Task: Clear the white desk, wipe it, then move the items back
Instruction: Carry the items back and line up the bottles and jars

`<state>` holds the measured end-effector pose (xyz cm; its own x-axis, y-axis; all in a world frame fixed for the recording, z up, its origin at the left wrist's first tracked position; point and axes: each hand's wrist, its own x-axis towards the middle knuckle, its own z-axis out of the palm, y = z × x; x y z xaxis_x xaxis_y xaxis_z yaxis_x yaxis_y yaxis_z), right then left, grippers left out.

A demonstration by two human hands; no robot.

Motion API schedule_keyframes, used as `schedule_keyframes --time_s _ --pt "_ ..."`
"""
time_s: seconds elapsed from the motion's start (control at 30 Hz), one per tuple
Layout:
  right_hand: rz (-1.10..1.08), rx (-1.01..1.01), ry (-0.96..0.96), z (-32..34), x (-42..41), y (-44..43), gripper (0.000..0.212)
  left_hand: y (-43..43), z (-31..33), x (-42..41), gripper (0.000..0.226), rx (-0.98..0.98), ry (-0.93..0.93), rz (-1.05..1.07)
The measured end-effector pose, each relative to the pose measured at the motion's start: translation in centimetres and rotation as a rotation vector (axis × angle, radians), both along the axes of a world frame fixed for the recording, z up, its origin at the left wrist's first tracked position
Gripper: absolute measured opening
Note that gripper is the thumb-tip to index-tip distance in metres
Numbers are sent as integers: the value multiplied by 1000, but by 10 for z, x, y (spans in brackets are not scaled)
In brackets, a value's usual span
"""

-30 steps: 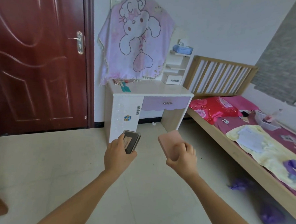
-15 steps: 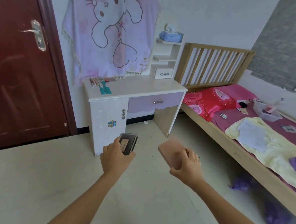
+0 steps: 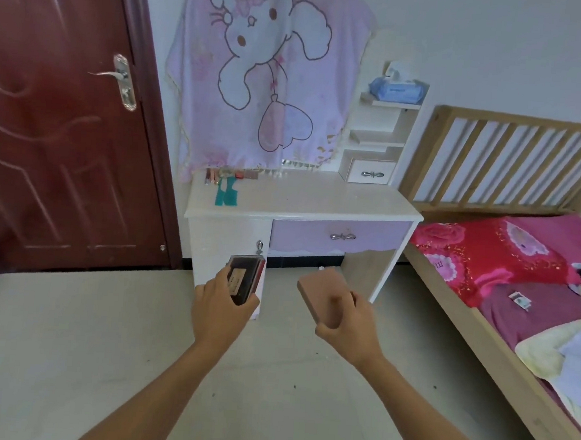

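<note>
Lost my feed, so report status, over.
Left hand grips dark case. Right hand grips pink block. White desk ahead, small items at its back left. Floor between unobstructed.

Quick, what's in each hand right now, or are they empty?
Left hand: grips a small dark case.
Right hand: grips a flat pink box.
</note>
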<state>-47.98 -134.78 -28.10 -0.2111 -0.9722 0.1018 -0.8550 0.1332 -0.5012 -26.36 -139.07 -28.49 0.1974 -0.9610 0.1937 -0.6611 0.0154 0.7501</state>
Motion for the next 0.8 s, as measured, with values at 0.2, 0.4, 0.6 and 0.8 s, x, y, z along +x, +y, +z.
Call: schedule_keyframes --time_s 0.2,0.4,0.6,0.8 --pt "88 94 -78 -23 -3 -54 61 -27 -32 -1 53 114 21 34" --pt "146 100 -71 -28 -11 -127 61 -104 -52 4 52 119 38 92" --pt "86 107 -49 -20 -39 -226 54 -205 -64 -12 59 154 77 75" --pt "-17 137 -109 -35 -36 -311 51 -302 -68 -21 65 174 116 14"
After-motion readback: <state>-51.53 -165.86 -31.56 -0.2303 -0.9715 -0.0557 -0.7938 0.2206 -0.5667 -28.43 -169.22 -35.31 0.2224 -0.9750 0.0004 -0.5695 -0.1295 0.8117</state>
